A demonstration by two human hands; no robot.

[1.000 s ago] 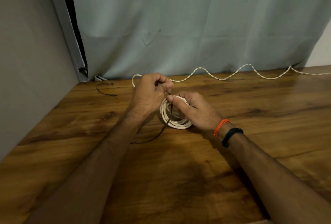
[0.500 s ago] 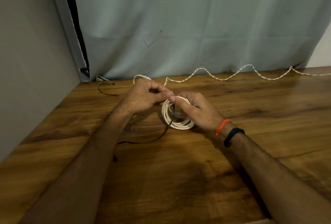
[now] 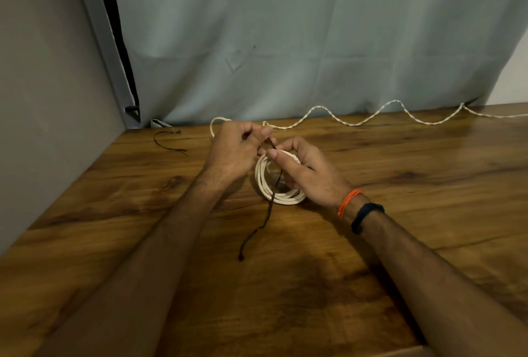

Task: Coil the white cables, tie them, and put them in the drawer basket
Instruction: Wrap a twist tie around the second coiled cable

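Observation:
A coiled white cable lies on the wooden table in the middle of the view. My right hand holds its far side, thumb on top of the coil. A thin black tie string runs through the coil and trails toward me on the wood. My left hand pinches the string's upper end just above the coil. A second white cable, twisted and wavy, stretches uncoiled along the table's back edge to the right.
Another short black tie string lies at the back left of the table. A grey curtain hangs behind the table and a wall closes the left side. No drawer basket is in view.
My left hand has lifted slightly while pinching the black string. The string's loose tail has swung from lying off to the left to trailing straight toward me.

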